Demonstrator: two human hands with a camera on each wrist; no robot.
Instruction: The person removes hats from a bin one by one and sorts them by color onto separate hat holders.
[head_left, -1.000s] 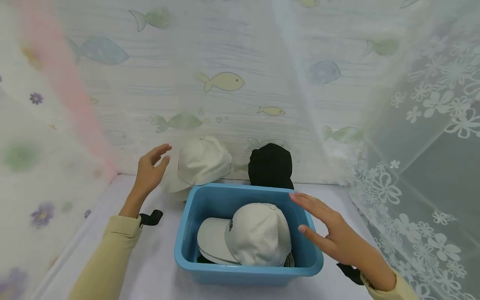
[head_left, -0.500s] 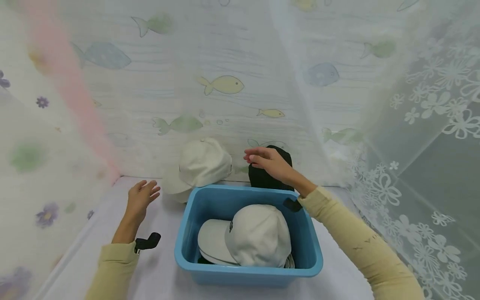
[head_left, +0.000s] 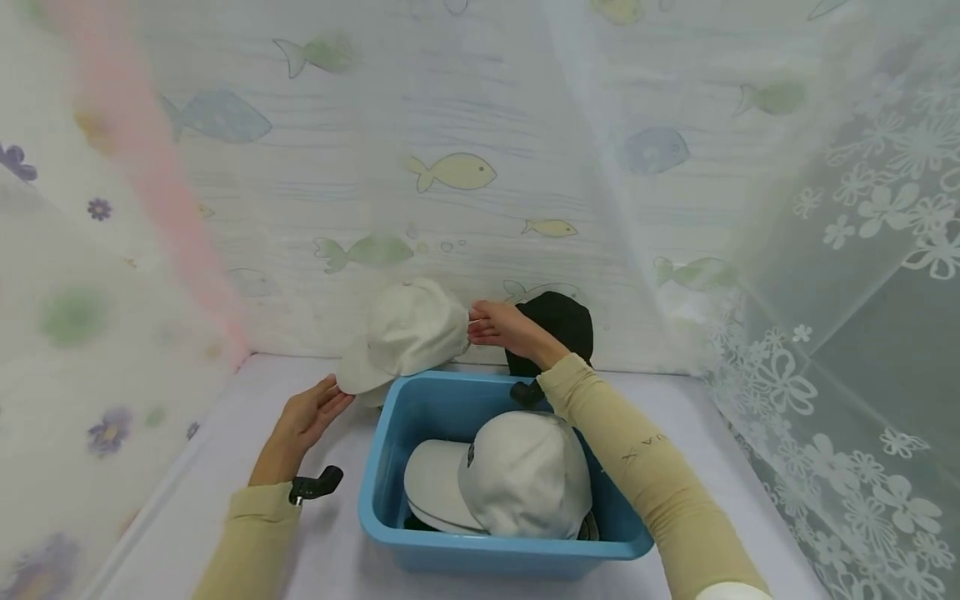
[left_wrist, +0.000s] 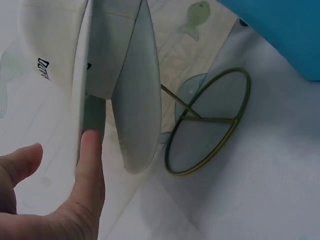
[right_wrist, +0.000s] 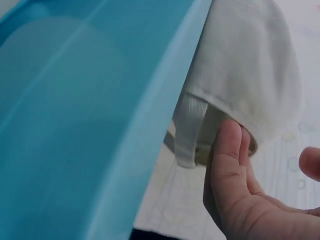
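A white cap (head_left: 416, 329) stands behind the blue bin, its brim facing left. My left hand (head_left: 306, 421) is at the brim; in the left wrist view, the index fingertip (left_wrist: 91, 142) touches the brim's underside with the thumb apart. Below it shows a second brim (left_wrist: 137, 115). My right hand (head_left: 506, 327) reaches over the bin to the cap's back. In the right wrist view, its straight fingers (right_wrist: 227, 165) enter the rear opening beside the strap (right_wrist: 189, 130), the thumb away from the cloth.
The blue bin (head_left: 375, 467) holds a white cap (head_left: 525, 475) lying over other headwear. A black cap (head_left: 566, 321) stands at the back, partly hidden by my right arm. Under the white caps is a brass-coloured wire ring stand (left_wrist: 207, 120). A patterned curtain (head_left: 457, 217) hangs behind.
My right hand has swung left across the bin, past the black cap, to the white cap's back. My left hand dropped from beside the crown, then moved in to the brim.
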